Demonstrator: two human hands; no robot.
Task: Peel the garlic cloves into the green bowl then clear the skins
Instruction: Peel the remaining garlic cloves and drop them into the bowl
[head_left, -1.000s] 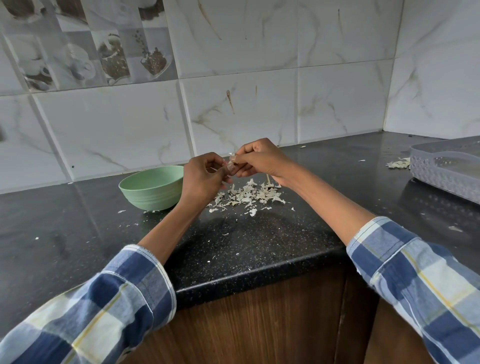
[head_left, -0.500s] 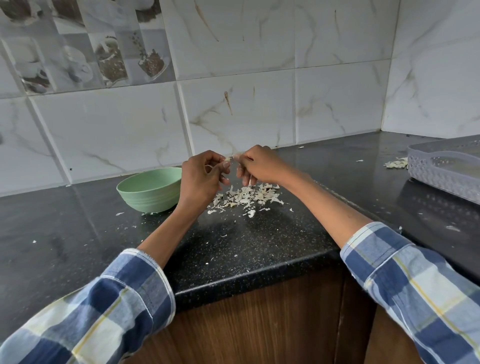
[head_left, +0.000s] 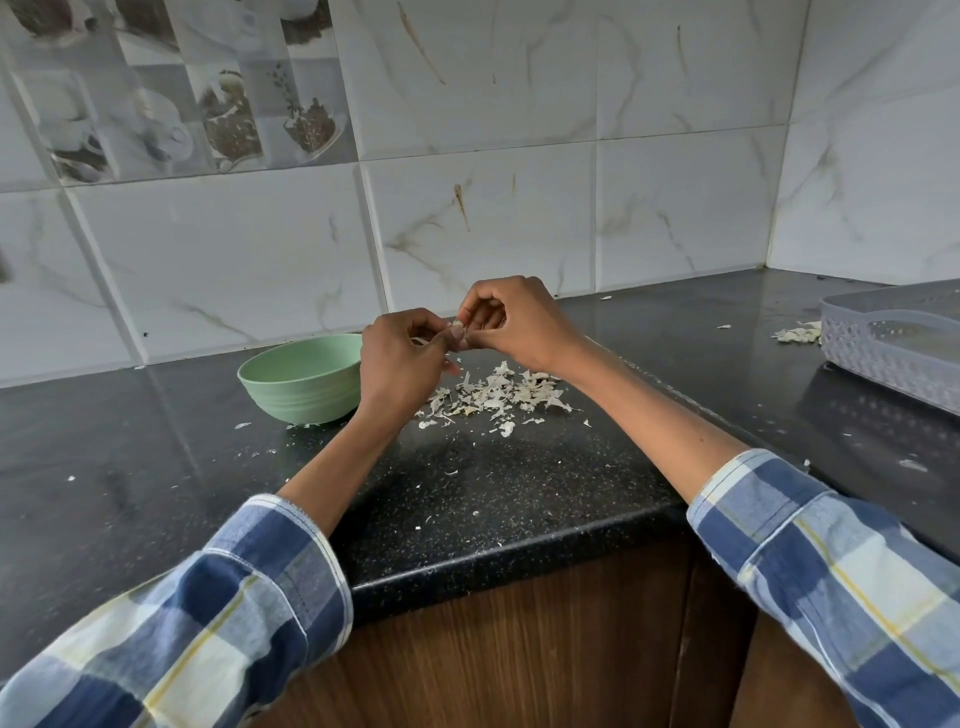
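Both hands meet above the black counter, just right of the green bowl (head_left: 300, 382). My left hand (head_left: 400, 364) pinches a small garlic clove (head_left: 457, 327) between thumb and fingertips. My right hand (head_left: 511, 322) pinches the same clove from the other side, its fingers curled at the skin. Below the hands lies a heap of pale garlic skins (head_left: 496, 396) on the counter. The bowl's inside is hidden from this angle.
A grey perforated plastic tray (head_left: 893, 345) stands at the right, with a small clump of skins (head_left: 797, 333) beside it. Loose skin flakes are scattered over the black counter (head_left: 156, 447). The tiled wall runs close behind, and the counter's front edge is near.
The hands have stayed together at the clove, shifting slightly up and right while the fingers work at it. The bowl and skin heap lie as before.
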